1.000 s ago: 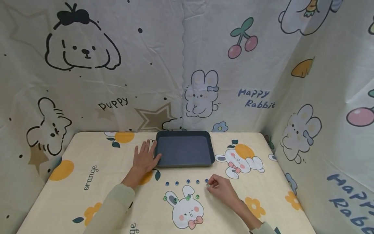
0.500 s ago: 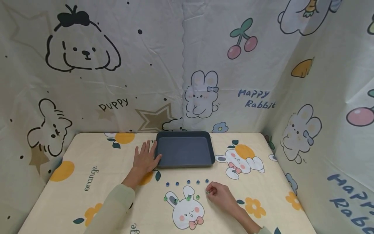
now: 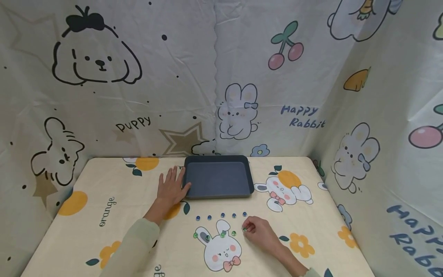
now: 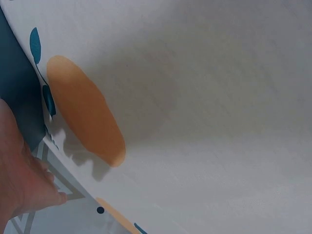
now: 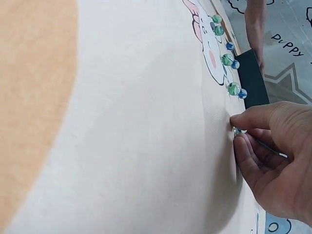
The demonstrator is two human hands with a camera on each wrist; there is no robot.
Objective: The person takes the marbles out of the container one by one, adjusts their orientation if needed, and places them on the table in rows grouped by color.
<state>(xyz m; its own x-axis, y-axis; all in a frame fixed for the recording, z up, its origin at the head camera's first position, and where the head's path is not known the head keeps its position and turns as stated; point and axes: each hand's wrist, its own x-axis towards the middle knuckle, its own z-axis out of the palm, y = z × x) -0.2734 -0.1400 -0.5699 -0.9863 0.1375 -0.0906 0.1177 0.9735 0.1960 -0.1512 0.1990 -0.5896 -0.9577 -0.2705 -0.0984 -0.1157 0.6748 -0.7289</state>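
Observation:
My right hand (image 3: 260, 233) pinches a green glass marble (image 3: 244, 229) between thumb and fingertips, low at the tabletop; in the right wrist view the fingers mostly cover it. To its left lies a row of green marbles (image 3: 233, 233), over the printed rabbit's ears. Behind them runs a row of blue marbles (image 3: 244, 214), its right end just beyond my right fingertips. My left hand (image 3: 172, 186) lies with spread, straight fingers along the left side of a dark grey rectangular tray (image 3: 219, 197). In the left wrist view, part of that hand (image 4: 24, 175) shows beside the tray.
A cream cloth (image 3: 131, 207) printed with oranges, flowers and rabbits covers the table. Patterned curtains (image 3: 194, 77) hang close behind the table and at its sides. The tray stands near the table's back edge.
My right hand has come toward me and slightly left with the green marble, from beside the last blue marble to the end of the green row. The left hand stays put.

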